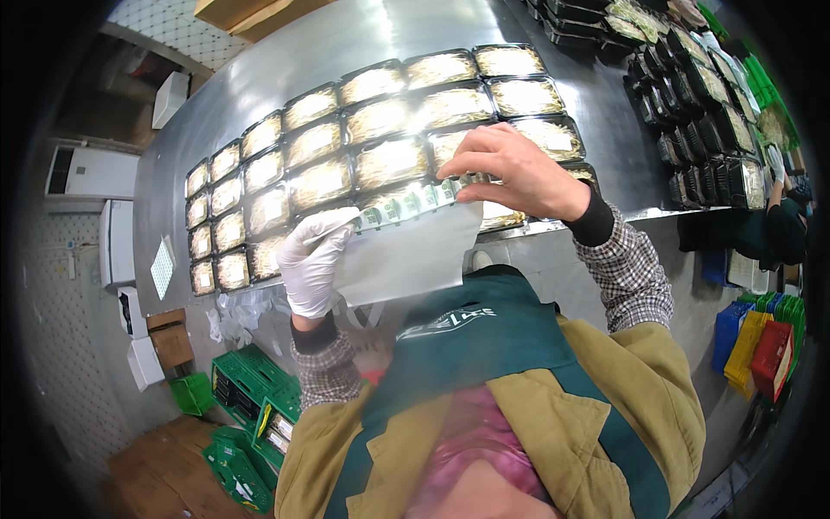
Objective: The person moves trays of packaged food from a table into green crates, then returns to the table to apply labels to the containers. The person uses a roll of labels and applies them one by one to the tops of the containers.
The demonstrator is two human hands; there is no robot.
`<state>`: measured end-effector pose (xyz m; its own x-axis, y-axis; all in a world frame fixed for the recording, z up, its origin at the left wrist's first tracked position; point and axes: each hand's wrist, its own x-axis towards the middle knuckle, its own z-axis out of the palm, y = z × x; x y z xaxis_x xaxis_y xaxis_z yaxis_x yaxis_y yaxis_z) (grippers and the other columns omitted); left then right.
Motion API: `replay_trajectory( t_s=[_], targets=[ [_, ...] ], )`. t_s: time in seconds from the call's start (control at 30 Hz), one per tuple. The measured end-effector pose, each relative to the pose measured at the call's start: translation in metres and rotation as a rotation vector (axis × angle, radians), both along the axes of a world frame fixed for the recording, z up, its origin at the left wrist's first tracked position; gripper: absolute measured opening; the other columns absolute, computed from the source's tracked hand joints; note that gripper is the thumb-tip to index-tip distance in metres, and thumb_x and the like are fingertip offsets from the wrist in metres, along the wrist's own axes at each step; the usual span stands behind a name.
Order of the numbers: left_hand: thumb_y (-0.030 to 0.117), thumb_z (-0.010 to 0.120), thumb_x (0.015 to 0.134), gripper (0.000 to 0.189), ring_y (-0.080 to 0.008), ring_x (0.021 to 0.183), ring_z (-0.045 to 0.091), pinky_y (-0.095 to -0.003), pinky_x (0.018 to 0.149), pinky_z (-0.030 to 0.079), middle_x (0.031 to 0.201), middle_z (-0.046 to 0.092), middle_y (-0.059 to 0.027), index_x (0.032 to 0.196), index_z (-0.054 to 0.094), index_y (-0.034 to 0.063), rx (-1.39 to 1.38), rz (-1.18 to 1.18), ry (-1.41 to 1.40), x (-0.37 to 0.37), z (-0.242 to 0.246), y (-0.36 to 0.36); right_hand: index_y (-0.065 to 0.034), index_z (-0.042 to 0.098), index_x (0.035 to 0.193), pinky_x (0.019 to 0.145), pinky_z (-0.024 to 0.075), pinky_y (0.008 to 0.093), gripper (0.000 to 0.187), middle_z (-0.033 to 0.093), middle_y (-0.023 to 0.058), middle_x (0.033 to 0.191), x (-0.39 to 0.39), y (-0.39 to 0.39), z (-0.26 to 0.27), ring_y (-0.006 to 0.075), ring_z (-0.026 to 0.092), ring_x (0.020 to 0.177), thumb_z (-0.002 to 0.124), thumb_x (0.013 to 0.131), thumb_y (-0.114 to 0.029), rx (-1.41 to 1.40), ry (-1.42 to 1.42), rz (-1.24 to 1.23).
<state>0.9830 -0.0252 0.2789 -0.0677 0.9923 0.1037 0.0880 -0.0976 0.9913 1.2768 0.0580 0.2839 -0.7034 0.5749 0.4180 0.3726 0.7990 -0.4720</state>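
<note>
My left hand [319,259], in a white glove, grips the left end of a sheet of labels [405,266]. A row of small green-and-white labels [402,209] runs along the sheet's upper edge, and the rest is bare pale backing. My right hand [512,170], ungloved, has its thumb and forefinger at the right end of that label row. Whether they pinch a label cannot be made out. Beneath and beyond both hands, rows of black plastic trays [392,162] filled with pale, thin-stemmed produce sit on a steel table [188,139]. Several tray tops carry a pale rectangular label.
Stacked black trays [710,123] stand at the table's right. Beyond them a co-worker's gloved hand [775,162] shows. Another label sheet [163,267] lies at the left corner. Green crates [253,383] and cardboard [175,470] are on the floor at left; coloured crates [755,347] at right.
</note>
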Motion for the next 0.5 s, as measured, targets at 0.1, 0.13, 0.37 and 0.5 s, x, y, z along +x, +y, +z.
replay_trajectory(
  t_s=[0.1, 0.13, 0.37, 0.5],
  targets=[
    [-0.006, 0.066, 0.079, 0.019, -0.0108, 0.086, 0.061, -0.0236, 0.078, 0.050, 0.095, 0.067, -0.0083, 0.099, 0.065, -0.0026, -0.043, -0.006, 0.018, 0.022, -0.002, 0.019, -0.0148, 0.062, 0.105, 0.077, 0.0402, 0.0328, 0.030, 0.056, 0.0007, 0.086, 0.021, 0.006, -0.015, 0.0194, 0.054, 0.082, 0.070, 0.076, -0.016, -0.030, 0.064, -0.034],
    [-0.005, 0.064, 0.080, 0.018, -0.0103, 0.083, 0.061, -0.0226, 0.075, 0.049, 0.093, 0.067, -0.0081, 0.098, 0.065, -0.0030, -0.082, 0.014, -0.007, 0.029, -0.004, 0.025, -0.0147, 0.062, 0.103, 0.076, 0.0408, 0.0326, 0.029, 0.056, 0.0009, 0.085, 0.027, 0.006, -0.021, 0.0196, 0.054, 0.080, 0.070, 0.075, -0.015, -0.052, 0.095, -0.048],
    [-0.004, 0.063, 0.081, 0.016, -0.0093, 0.079, 0.059, -0.0203, 0.071, 0.047, 0.089, 0.067, -0.0065, 0.097, 0.064, -0.0048, -0.370, -0.121, -0.132, 0.067, -0.028, 0.065, -0.0068, 0.067, 0.086, 0.065, 0.0478, 0.0269, 0.013, 0.061, 0.0041, 0.083, 0.073, -0.010, -0.075, 0.0157, 0.059, 0.076, 0.067, 0.075, 0.000, -0.288, 0.573, -0.190],
    [-0.002, 0.065, 0.080, 0.018, -0.0108, 0.079, 0.059, -0.0220, 0.072, 0.047, 0.090, 0.066, -0.0074, 0.098, 0.062, -0.0047, -0.425, -0.151, -0.072, 0.075, -0.045, 0.072, -0.0007, 0.061, 0.108, 0.080, 0.0487, 0.0255, 0.022, 0.061, 0.0025, 0.091, 0.141, -0.025, -0.145, 0.0118, 0.058, 0.084, 0.060, 0.086, -0.001, -0.803, 1.356, -0.679]
  ],
)
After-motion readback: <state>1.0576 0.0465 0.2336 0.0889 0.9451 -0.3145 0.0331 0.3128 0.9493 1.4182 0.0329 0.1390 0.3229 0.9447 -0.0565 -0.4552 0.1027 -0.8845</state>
